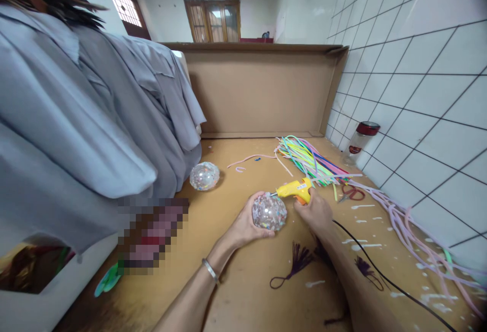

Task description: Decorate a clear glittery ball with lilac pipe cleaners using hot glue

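Glue gun (299, 190) held at the rim of a clear ball (269, 213)

A tan table (243, 286) spreads beneath everything, with a white tiled wall (411, 94) along its right side. Grey-blue cloth (125, 104) drapes over the left, and an upright cardboard panel (258, 94) spans the far edge. Near the wall lies a bundle of multicoloured strips (304, 159); more lilac strips (399, 215) trail from it toward the near right corner.

The left hand (245, 220) is clamped on the speckled ball, cupping it from the left above the middle of the table, thumb beneath. The right hand (317, 213) is wrapped around the yellow gun's handle, its metal nozzle at the ball's upper edge; I cannot tell whether they touch. A black cord (380, 272) runs to the lower right.

A second ball (204, 176) rests beside the cloth. A red-lidded jar (359, 142) stands by the wall. Smaller still are a dark tassel (301, 258) near the right forearm, red-handled scissors (353, 193) beside the bundle, and a tiny blue scrap (257, 159).
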Motion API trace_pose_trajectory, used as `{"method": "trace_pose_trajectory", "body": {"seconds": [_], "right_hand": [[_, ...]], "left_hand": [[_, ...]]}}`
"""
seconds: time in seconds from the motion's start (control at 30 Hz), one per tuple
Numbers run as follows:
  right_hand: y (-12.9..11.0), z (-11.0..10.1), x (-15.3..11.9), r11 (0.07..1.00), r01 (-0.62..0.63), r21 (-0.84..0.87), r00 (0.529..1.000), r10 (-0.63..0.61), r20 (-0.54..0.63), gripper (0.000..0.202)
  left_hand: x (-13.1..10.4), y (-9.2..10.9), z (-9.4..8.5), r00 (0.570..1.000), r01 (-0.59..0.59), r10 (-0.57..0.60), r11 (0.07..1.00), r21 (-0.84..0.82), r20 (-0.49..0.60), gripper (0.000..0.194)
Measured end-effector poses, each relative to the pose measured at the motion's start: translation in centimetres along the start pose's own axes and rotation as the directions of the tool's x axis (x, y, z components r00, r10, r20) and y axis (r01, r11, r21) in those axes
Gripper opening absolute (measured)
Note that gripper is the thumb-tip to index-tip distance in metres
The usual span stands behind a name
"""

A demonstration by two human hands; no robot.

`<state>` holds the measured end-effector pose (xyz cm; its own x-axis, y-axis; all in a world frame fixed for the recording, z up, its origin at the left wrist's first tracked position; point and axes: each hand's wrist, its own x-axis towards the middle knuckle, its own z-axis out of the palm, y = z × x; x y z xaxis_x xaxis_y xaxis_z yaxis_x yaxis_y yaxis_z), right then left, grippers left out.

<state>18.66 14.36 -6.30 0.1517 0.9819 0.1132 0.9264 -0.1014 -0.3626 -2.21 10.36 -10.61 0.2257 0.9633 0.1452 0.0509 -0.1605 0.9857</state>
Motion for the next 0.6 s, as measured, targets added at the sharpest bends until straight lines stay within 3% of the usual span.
{"method": "trace_pose_trajectory", "body": {"seconds": [0.6], "right_hand": [[-0.16, 0.21, -0.33, 1.000, -0.007, -0.014, 0.998, 0.006, -0.054, 0.038]], "left_hand": [[-0.03, 0.05, 0.25, 1.000, 0.004, -0.003, 0.999, 0.038, -0.026, 0.101]]}}
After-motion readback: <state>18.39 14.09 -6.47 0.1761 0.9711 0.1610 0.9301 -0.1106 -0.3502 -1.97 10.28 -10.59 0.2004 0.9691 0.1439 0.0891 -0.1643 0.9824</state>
